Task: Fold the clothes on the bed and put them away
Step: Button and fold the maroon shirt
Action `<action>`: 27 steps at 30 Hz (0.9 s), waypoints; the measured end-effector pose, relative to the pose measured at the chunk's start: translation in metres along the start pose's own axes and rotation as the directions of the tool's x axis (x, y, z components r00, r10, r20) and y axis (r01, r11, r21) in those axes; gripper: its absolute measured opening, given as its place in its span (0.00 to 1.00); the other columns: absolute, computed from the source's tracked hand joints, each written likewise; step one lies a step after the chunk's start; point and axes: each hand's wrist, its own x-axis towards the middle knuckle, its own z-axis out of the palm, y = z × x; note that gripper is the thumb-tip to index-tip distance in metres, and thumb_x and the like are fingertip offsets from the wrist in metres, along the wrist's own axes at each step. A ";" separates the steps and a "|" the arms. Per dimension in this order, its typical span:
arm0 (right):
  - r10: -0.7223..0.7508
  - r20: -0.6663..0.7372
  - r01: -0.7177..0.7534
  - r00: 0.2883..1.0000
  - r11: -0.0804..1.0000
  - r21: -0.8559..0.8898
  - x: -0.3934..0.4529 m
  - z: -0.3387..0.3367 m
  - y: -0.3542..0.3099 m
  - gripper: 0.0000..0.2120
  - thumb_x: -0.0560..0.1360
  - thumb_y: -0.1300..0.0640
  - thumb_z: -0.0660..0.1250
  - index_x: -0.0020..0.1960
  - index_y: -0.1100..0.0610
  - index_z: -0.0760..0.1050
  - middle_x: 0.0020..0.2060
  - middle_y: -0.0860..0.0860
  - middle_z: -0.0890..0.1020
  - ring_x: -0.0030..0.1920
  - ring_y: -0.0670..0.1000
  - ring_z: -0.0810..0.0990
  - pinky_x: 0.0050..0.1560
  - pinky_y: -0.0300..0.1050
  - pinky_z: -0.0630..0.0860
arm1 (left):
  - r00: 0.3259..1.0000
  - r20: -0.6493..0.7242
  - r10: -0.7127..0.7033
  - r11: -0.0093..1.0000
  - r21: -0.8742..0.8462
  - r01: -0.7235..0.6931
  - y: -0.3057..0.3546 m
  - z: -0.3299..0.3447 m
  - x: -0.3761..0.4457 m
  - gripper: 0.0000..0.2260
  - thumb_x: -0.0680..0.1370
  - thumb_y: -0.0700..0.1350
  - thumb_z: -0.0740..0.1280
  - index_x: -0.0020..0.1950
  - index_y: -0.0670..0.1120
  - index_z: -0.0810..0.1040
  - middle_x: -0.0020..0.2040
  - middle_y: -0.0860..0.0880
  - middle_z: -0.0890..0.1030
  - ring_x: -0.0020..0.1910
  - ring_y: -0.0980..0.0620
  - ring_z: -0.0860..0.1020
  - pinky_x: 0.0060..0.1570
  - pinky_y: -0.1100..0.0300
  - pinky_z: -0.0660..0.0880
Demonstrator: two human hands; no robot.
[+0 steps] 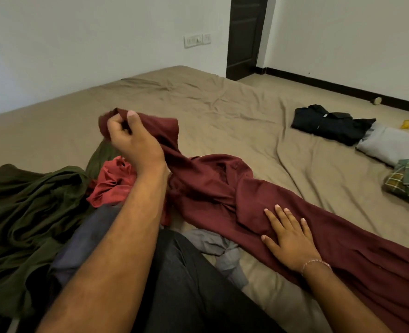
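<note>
Maroon garment [222, 188]: stretched long across bed [198, 104]. Left hand [134, 140], grip pinching one bunched end, lifts it clear, likely to straighten it. Right hand [287, 234], fingers spread flat, pins the middle.

No readable text, black shirt [328, 123] label (white speck) seemingly illegible

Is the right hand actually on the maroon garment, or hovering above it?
Touching. The head view shows the right hand lying flat, fingers straight, pressed onto the maroon garment with no gap or shadow beneath.
</note>
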 end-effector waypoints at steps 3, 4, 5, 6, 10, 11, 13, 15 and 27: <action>0.054 -0.144 0.012 0.988 0.906 0.422 -0.008 -0.019 -0.008 0.36 0.80 0.38 0.65 0.83 0.41 0.53 0.83 0.44 0.52 0.82 0.48 0.52 0.81 0.56 0.47 | 0.968 0.207 0.140 0.990 -0.020 -0.139 0.027 0.009 -0.071 0.05 0.81 0.43 0.67 0.47 0.50 0.72 0.43 0.51 0.73 0.41 0.59 0.73 0.45 0.59 0.73; 0.114 -0.209 0.042 0.971 0.781 0.623 -0.010 -0.028 -0.014 0.32 0.80 0.43 0.68 0.81 0.42 0.59 0.82 0.44 0.58 0.80 0.47 0.58 0.81 0.54 0.53 | 0.925 0.325 0.198 0.978 -0.008 -0.206 0.029 0.011 -0.096 0.05 0.81 0.42 0.67 0.47 0.49 0.73 0.44 0.50 0.74 0.42 0.57 0.74 0.47 0.58 0.74; 0.204 -0.225 0.068 0.953 0.578 0.813 -0.018 -0.039 -0.017 0.27 0.81 0.48 0.68 0.78 0.43 0.65 0.79 0.44 0.65 0.77 0.46 0.64 0.78 0.52 0.61 | 0.846 0.469 0.256 0.960 -0.019 -0.280 0.028 0.014 -0.126 0.04 0.80 0.42 0.68 0.47 0.47 0.74 0.45 0.50 0.74 0.44 0.54 0.75 0.48 0.56 0.74; 0.287 -0.185 0.093 0.940 0.305 0.948 -0.022 -0.048 -0.019 0.23 0.82 0.50 0.67 0.75 0.43 0.69 0.75 0.45 0.71 0.74 0.46 0.70 0.74 0.52 0.68 | 0.712 0.626 0.319 0.928 -0.054 -0.369 0.023 0.015 -0.152 0.04 0.78 0.41 0.69 0.46 0.45 0.76 0.46 0.49 0.75 0.46 0.51 0.75 0.49 0.54 0.74; 0.393 -0.028 0.243 0.919 -0.509 0.826 -0.046 -0.070 0.014 0.18 0.82 0.38 0.59 0.62 0.48 0.78 0.59 0.57 0.81 0.62 0.56 0.79 0.58 0.60 0.79 | -0.282 0.944 0.169 0.716 -0.314 -0.624 -0.024 -0.002 -0.228 0.11 0.75 0.46 0.73 0.56 0.44 0.82 0.68 0.41 0.77 0.67 0.42 0.75 0.67 0.45 0.72; 0.439 -0.025 0.296 0.898 -0.562 0.772 -0.055 -0.072 0.031 0.25 0.82 0.35 0.56 0.65 0.51 0.78 0.63 0.59 0.80 0.67 0.58 0.78 0.63 0.62 0.77 | -0.434 0.898 0.073 0.677 -0.364 -0.640 -0.036 -0.008 -0.237 0.15 0.76 0.50 0.72 0.61 0.47 0.82 0.72 0.43 0.75 0.72 0.44 0.72 0.71 0.43 0.69; 0.550 0.074 0.308 0.832 -0.569 0.762 -0.074 -0.074 0.064 0.33 0.79 0.30 0.56 0.73 0.51 0.73 0.72 0.56 0.74 0.75 0.58 0.69 0.73 0.65 0.65 | -0.503 0.864 0.016 0.693 -0.372 -0.618 -0.049 -0.018 -0.240 0.18 0.76 0.51 0.70 0.65 0.50 0.81 0.73 0.46 0.74 0.73 0.47 0.71 0.73 0.43 0.67; 0.618 0.140 0.220 0.774 -0.469 0.856 -0.088 -0.071 0.091 0.22 0.81 0.40 0.63 0.70 0.51 0.72 0.68 0.55 0.76 0.71 0.57 0.73 0.70 0.67 0.68 | -0.414 0.910 0.034 0.740 -0.302 -0.601 -0.055 -0.015 -0.229 0.19 0.74 0.50 0.68 0.65 0.49 0.80 0.69 0.47 0.77 0.69 0.47 0.74 0.68 0.45 0.71; 0.633 0.070 -0.090 0.771 -0.001 0.996 -0.053 -0.053 0.117 0.11 0.76 0.63 0.74 0.58 0.61 0.83 0.45 0.55 0.86 0.43 0.53 0.84 0.42 0.45 0.82 | -0.105 0.882 -0.459 0.589 0.213 -0.780 -0.119 -0.019 -0.097 0.13 0.77 0.50 0.73 0.61 0.53 0.82 0.59 0.53 0.81 0.60 0.48 0.77 0.62 0.47 0.76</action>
